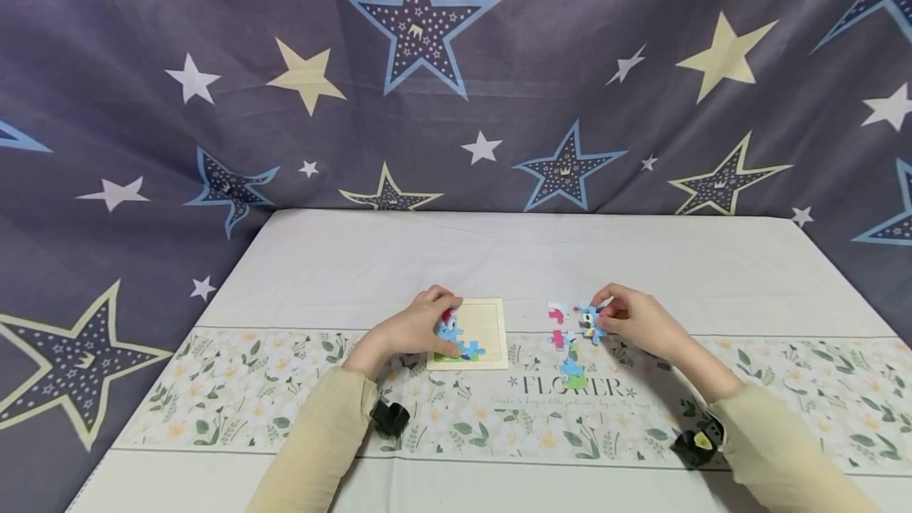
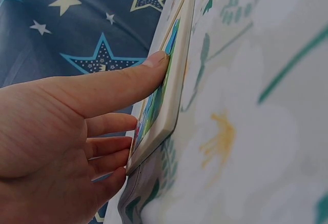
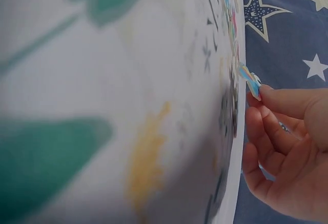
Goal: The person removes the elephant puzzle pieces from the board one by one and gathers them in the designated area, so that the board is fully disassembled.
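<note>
A shallow wooden puzzle tray [image 1: 502, 339] lies on the table, with joined blue and green pieces [image 1: 470, 350] along its left and lower side. My left hand [image 1: 416, 327] holds the tray by its left side. In the left wrist view the thumb [image 2: 148, 67] lies across its face, and the other fingers meet its edge. Right of the tray, my right hand [image 1: 637, 323] pinches a blue puzzle piece with a cartoon eye [image 1: 590, 321] between thumb and fingers. The right wrist view shows that piece [image 3: 249, 79] tilted, close over the table.
Loose puzzle pieces lie between tray and right hand: a pink and white one [image 1: 556, 312], another pink one [image 1: 558, 338] and a blue and green one [image 1: 572, 373]. A floral runner [image 1: 285, 394] crosses the white tablecloth [image 1: 342, 260]. Behind hangs a star-patterned curtain [image 1: 456, 125].
</note>
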`<state>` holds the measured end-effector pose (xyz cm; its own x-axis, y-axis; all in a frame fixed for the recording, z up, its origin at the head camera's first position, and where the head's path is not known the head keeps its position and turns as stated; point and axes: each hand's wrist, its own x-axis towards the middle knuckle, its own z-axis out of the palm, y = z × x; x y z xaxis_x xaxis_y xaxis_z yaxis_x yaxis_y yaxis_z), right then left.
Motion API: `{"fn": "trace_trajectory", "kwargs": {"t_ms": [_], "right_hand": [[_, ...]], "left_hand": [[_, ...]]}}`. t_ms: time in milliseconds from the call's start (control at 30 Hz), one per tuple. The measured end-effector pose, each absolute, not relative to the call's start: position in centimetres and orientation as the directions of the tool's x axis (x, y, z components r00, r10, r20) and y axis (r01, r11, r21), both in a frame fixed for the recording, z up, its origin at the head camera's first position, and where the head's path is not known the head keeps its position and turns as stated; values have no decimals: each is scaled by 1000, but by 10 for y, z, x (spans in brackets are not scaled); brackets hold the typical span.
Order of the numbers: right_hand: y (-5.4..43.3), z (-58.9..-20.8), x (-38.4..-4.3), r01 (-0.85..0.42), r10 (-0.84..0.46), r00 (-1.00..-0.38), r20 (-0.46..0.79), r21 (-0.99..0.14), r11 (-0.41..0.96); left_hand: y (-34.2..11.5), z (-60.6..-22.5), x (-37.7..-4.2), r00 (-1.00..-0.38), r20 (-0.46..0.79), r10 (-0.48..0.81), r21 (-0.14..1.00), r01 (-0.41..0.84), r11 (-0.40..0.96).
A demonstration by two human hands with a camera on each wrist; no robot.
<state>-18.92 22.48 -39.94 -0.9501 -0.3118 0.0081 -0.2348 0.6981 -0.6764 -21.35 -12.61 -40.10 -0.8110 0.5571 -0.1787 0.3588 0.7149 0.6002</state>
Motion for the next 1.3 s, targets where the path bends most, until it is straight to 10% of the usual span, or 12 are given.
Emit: {"fn": "trace_trajectory", "kwargs": {"t_ms": [1300], "right_hand": [[232,-401,-188,-234,-348,-935,-69,-618,750]], "left_hand": [[-126,-398,-214,-809,-186,558,575,371,729]]}}
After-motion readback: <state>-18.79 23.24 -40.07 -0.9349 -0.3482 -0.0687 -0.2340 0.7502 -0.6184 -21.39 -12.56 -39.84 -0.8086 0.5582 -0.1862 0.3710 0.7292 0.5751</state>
